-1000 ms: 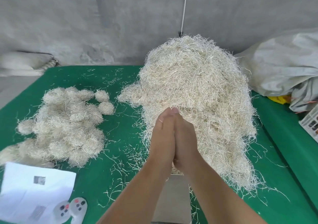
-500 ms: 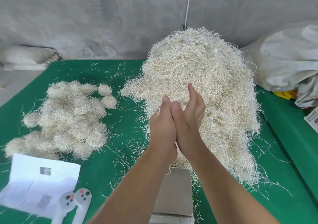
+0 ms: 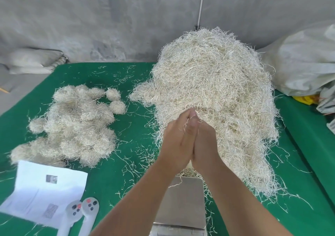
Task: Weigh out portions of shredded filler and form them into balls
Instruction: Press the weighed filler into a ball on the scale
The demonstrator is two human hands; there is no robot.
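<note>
My left hand (image 3: 176, 137) and my right hand (image 3: 204, 139) are pressed palm to palm with straight fingers, above the far edge of a steel scale (image 3: 183, 201). A small portion of shredded filler (image 3: 186, 125) is squeezed between the palms; only a few pale strands stick out near the fingertips and at the heels. Right behind the hands rises the big loose pile of filler (image 3: 213, 94). To the left lies a heap of several formed filler balls (image 3: 76, 125).
Green cloth (image 3: 134, 163) covers the table, strewn with loose strands. A white paper sheet (image 3: 41, 190) and two grey remote-like handles (image 3: 81, 212) lie at the front left. A large pale sack (image 3: 304, 63) sits at the right, a folded one (image 3: 30, 61) at the far left.
The palms have rubbed against each other: the right hand slid forward past the left half a second ago and is back level with it now. The piles have not changed.
</note>
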